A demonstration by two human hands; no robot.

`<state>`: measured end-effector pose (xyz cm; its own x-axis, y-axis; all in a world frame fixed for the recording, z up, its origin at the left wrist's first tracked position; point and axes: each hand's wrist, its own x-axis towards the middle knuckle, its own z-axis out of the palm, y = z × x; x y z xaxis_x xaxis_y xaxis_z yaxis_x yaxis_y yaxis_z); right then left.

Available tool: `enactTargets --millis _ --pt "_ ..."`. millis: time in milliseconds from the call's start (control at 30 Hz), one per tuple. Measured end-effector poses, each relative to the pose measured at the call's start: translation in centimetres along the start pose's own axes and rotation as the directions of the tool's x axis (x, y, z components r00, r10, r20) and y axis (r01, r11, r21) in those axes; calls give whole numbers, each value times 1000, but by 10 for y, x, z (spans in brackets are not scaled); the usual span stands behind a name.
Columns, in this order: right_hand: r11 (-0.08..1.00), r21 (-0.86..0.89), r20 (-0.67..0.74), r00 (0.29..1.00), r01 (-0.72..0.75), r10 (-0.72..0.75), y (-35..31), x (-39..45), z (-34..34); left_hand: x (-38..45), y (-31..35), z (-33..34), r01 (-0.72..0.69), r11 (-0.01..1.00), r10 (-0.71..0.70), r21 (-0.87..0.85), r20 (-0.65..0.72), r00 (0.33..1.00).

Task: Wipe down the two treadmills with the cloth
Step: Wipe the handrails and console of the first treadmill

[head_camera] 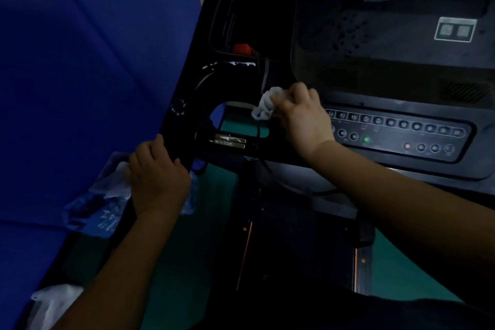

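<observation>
A dim room with a green floor (pixel 401 270) and a smooth blue padded wall (pixel 88 67) on the left. The treadmill (pixel 375 83) is glossy black plastic, its console sloping down to a long panel of small round buttons (pixel 401 132), one lit green. A red safety clip (pixel 242 49) sits above the curved black handlebar (pixel 192 104), and crinkled clear plastic bags (pixel 107 195) lie beside the wall. The left hand (pixel 158 177) curls around the handlebar's lower end. The right hand (pixel 302 118) pinches a bunched white cloth (pixel 265 106) against the console's left edge, just beside the buttons.
</observation>
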<state>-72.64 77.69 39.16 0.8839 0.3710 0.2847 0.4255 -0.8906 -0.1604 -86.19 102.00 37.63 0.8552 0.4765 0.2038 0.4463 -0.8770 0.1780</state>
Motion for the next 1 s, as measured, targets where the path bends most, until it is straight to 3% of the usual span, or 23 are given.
enactTargets --millis 200,400,567,700,800,867,933,1000 --pt "984 8 95 980 178 -178 3 -50 -2 1 -3 4 -22 1000 22 6 -6 1000" --pt "1000 4 -58 998 7 -7 18 18 -16 0 -2 2 -17 1000 17 12 0 1000" --pt "995 80 -65 997 52 -47 18 -36 -2 0 1 -1 5 1000 -6 6 22 1000" --pt "942 332 28 998 -54 47 10 -58 2 0 0 -5 12 999 -15 39 84 996" --pt "866 497 -63 993 -54 98 -9 -61 -5 -2 6 -15 -4 999 -1 54 91 996" --pt "801 594 -57 989 -75 135 -23 -61 -10 -7 24 -28 -65 997 68 -49 49 996" --pt "749 655 -25 988 -99 152 -37 -59 -14 -14 52 -43 -84 939 121 -332 91 989" --pt "717 687 33 991 -117 131 -48 -57 -17 -21 81 -52 113 754 100 -648 282 954"
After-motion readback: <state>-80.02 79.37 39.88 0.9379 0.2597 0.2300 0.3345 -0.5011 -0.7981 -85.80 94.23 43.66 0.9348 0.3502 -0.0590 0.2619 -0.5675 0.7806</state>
